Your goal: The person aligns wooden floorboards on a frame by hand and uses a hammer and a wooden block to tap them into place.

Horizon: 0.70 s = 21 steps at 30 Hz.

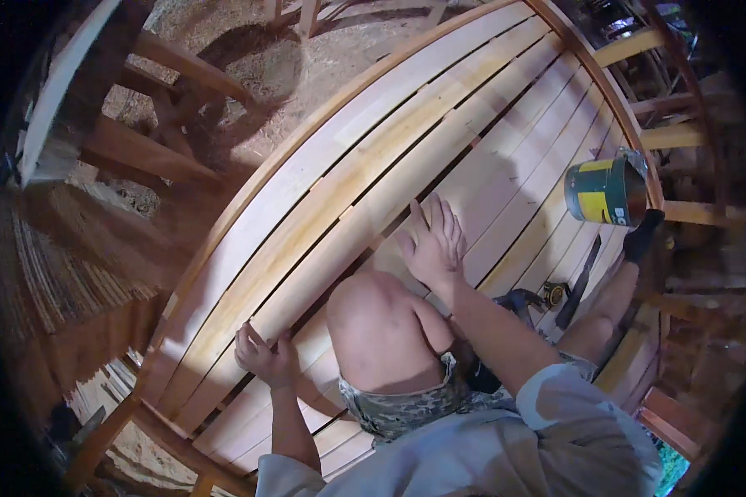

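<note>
A long pale wooden plank (373,224) lies lengthwise among the slats of a curved, boat-shaped wooden frame. My left hand (261,356) spans the near end of this plank, fingers bent over one edge and thumb toward the other. Farther along, my right hand (435,246) rests beside the plank, palm down, with its fingers extended and nothing held. Dark gaps run along both sides of the plank. My bare knee (373,311) is between my two arms, close to the plank's edge.
A green bucket with a yellow label (603,193) stands on the slats to the right. Near my leg are a tape measure (554,294), a dark long tool (580,282) and a partly hidden dark power tool (518,302). Wooden trestles (162,153) stand left; a raised rim (340,103) borders the slats.
</note>
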Each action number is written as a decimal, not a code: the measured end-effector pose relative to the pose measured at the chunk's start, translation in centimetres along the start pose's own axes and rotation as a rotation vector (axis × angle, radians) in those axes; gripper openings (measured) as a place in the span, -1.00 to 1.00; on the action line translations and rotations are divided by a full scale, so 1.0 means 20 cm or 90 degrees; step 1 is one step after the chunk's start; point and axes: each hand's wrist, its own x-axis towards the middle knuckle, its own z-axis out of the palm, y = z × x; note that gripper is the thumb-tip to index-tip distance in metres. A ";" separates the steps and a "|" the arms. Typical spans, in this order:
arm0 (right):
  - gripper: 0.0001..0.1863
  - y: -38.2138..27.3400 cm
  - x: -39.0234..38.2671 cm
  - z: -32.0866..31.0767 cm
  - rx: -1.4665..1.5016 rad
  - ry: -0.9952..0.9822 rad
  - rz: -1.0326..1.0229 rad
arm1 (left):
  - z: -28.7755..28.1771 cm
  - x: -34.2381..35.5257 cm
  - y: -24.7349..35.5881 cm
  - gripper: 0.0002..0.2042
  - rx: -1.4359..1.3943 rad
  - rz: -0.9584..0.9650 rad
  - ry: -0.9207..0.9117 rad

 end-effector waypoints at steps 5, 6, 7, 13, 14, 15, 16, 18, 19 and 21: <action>-0.33 -0.03 0.00 -0.01 -0.083 0.022 -0.019 | 0.03 -0.03 -0.06 -0.24 0.014 0.022 0.000; -0.34 -0.03 0.00 0.00 -0.106 0.027 -0.013 | 0.03 -0.04 -0.06 -0.24 0.012 0.022 -0.002; -0.34 -0.03 0.00 0.00 -0.108 0.027 -0.010 | 0.04 -0.04 -0.07 -0.26 0.023 0.034 0.009; -0.31 -0.04 0.00 -0.05 -0.038 -0.030 0.004 | 0.01 -0.04 -0.05 -0.30 0.056 0.059 0.018; -0.31 -0.02 0.00 -0.03 -0.013 -0.018 0.004 | 0.01 -0.03 -0.05 -0.29 0.060 0.057 0.016; -0.31 -0.01 0.00 -0.02 0.012 -0.005 0.003 | 0.02 -0.04 -0.05 -0.29 0.061 0.063 0.024; -0.31 0.00 0.00 -0.01 0.018 0.005 0.005 | 0.05 -0.05 -0.06 -0.28 0.081 0.036 0.017; -0.28 0.01 -0.01 -0.01 0.039 0.002 -0.007 | 0.07 -0.06 -0.07 -0.27 0.105 0.016 0.022; -0.23 0.03 -0.02 -0.02 0.032 -0.035 -0.014 | 0.09 -0.06 -0.06 -0.28 0.067 0.043 0.062; -0.22 0.03 -0.02 -0.04 0.040 -0.028 -0.019 | 0.09 -0.05 -0.06 -0.28 0.039 0.078 0.118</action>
